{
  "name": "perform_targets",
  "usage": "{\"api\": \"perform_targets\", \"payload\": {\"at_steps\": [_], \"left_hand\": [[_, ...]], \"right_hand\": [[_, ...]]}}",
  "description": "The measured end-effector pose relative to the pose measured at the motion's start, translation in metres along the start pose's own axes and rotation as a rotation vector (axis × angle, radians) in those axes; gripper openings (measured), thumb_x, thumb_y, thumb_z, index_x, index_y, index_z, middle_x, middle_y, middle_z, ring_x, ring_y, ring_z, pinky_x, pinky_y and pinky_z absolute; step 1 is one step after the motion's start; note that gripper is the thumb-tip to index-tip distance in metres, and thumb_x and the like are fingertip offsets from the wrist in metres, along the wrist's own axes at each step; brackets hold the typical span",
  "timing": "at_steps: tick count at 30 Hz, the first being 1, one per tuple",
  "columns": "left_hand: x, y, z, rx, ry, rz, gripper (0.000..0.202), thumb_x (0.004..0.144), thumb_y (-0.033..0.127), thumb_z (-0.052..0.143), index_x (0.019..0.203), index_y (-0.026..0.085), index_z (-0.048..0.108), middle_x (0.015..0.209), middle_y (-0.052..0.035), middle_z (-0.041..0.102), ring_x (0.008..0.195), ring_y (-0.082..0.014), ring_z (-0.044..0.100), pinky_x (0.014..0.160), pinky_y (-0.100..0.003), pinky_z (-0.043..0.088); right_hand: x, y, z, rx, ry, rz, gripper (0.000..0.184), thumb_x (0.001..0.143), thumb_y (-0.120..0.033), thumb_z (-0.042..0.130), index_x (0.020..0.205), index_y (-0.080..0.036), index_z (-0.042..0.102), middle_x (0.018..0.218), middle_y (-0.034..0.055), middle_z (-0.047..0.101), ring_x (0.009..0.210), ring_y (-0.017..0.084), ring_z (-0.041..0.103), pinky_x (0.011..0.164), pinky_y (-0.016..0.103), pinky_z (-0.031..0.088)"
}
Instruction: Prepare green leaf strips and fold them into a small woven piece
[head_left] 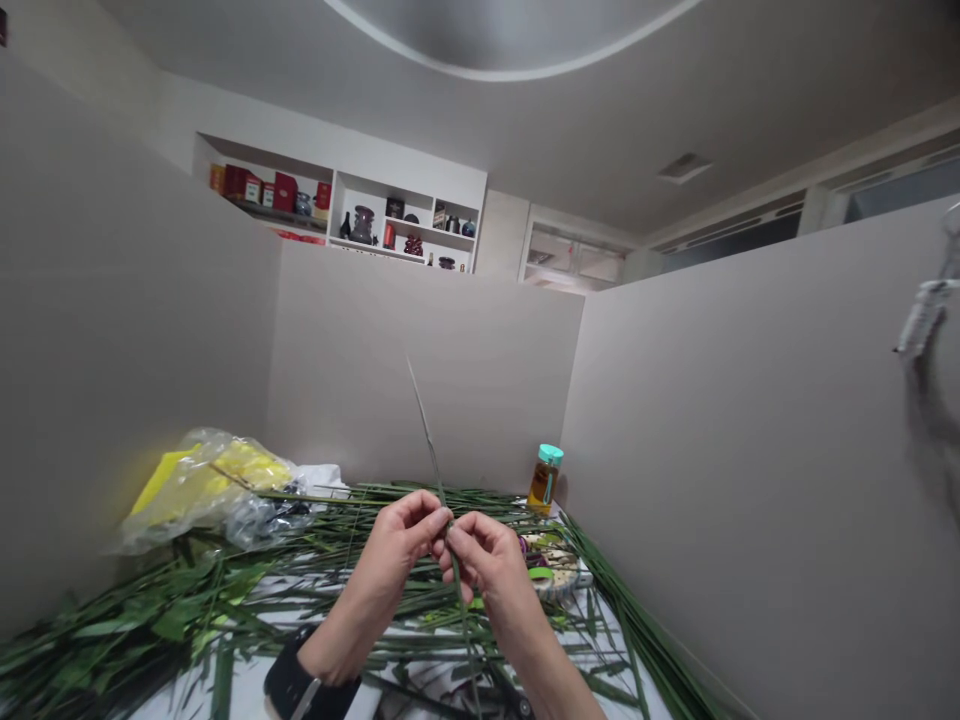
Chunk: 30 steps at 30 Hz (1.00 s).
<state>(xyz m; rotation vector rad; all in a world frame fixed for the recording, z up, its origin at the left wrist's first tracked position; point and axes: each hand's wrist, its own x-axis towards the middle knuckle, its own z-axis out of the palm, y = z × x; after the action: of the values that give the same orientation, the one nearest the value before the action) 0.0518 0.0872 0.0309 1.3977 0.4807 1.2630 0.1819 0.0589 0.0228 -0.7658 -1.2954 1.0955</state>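
Note:
My left hand (405, 535) and my right hand (484, 555) meet over the middle of the table, fingertips almost touching. Both pinch one long, thin green leaf blade (427, 430). Its pointed tip rises up and slightly left above my fingers, while the lower part hangs down between my wrists. A dark band is on my left wrist. Beneath and around my hands lie many long green leaf blades (360, 520), loosely heaped. My fingers hide the short stretch of leaf that they grip.
A clear plastic bag with yellow contents (217, 470) lies at the back left. A bottle of amber liquid with a turquoise lid (546, 480) stands at the back right. A round tray (559, 590) holds small items. Grey partitions (427, 350) enclose the table.

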Motion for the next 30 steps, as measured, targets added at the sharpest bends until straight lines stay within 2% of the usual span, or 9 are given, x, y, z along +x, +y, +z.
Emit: {"api": "perform_targets", "payload": {"at_steps": [9,15,25,30], "left_hand": [[-0.001,0.0,-0.003,0.119,0.007,0.027,0.016,0.091,0.028,0.066,0.082,0.016,0.062,0.066,0.0063,0.058,0.054,-0.0105,0.057,0.053,-0.026,0.051],[-0.001,-0.001,-0.004,0.186,0.018,0.047,0.018,0.091,0.03,0.066,0.081,0.015,0.063,0.071,0.0039,0.062,0.059,-0.0119,0.059,0.058,-0.028,0.052],[-0.001,-0.004,-0.003,0.248,0.054,0.045,0.018,0.092,0.033,0.064,0.091,0.015,0.065,0.083,-0.0001,0.067,0.068,-0.0145,0.064,0.063,-0.032,0.055],[-0.001,-0.01,0.001,0.259,0.148,0.066,0.019,0.092,0.033,0.063,0.1,0.015,0.065,0.092,-0.0025,0.068,0.073,-0.0158,0.065,0.065,-0.033,0.056]], "right_hand": [[-0.002,0.0,0.002,-0.111,0.071,-0.07,0.034,0.08,-0.049,0.066,0.07,-0.017,0.062,0.062,0.0017,0.066,0.048,0.011,0.054,0.04,0.019,0.033],[-0.005,0.001,0.002,-0.275,0.139,-0.172,0.028,0.087,-0.039,0.058,0.068,-0.018,0.062,0.063,0.0002,0.066,0.052,0.013,0.056,0.054,0.024,0.044],[-0.007,0.009,0.003,-0.6,0.239,-0.285,0.024,0.091,-0.034,0.052,0.071,-0.023,0.059,0.063,0.0008,0.064,0.058,0.018,0.056,0.061,0.028,0.038],[-0.005,0.02,0.007,-0.658,0.278,-0.305,0.022,0.093,-0.034,0.046,0.074,-0.025,0.052,0.069,0.0027,0.062,0.063,0.02,0.054,0.065,0.03,0.034]]}}
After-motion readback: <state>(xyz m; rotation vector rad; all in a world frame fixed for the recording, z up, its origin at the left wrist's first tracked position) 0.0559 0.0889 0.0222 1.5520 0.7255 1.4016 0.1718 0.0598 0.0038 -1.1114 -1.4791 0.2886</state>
